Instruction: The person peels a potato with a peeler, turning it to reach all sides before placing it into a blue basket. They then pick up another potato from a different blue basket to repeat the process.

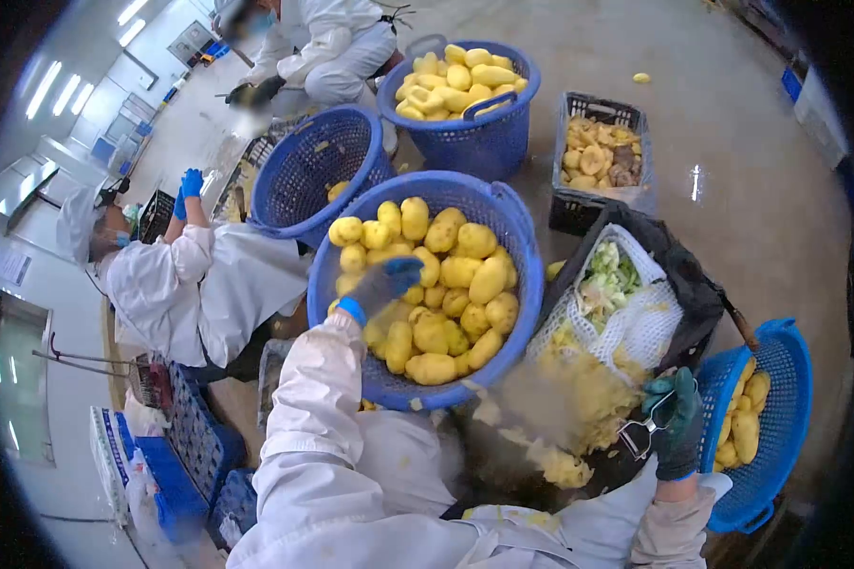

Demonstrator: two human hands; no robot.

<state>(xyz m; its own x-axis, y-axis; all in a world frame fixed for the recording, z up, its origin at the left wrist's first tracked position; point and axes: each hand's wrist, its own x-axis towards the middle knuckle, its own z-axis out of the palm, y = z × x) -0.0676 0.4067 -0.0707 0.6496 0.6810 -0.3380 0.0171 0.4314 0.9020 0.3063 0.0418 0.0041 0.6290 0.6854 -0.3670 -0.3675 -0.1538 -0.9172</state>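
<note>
My left hand [386, 287], in a dark glove with a blue cuff, reaches over the near blue basket [527, 313]. Its fingers stretch out above the peeled yellow potatoes [434, 334], and I see nothing held in them. In a dark green glove, my right hand [678, 427] is closed around a metal Y-shaped peeler [639, 436]. Pale peelings [579, 431] lie in a heap between my legs, left of the peeler. Beside my right hand leans a blue basket [783, 398] with unpeeled-looking potatoes [745, 422].
Behind stands a blue basket [512, 128] of peeled potatoes, beside a mostly empty blue basket [285, 180]. A black crate [579, 213] holds potato scraps. A dark bag [693, 284] has white netting and green scraps. Two co-workers [209, 275] in white sit at left and back.
</note>
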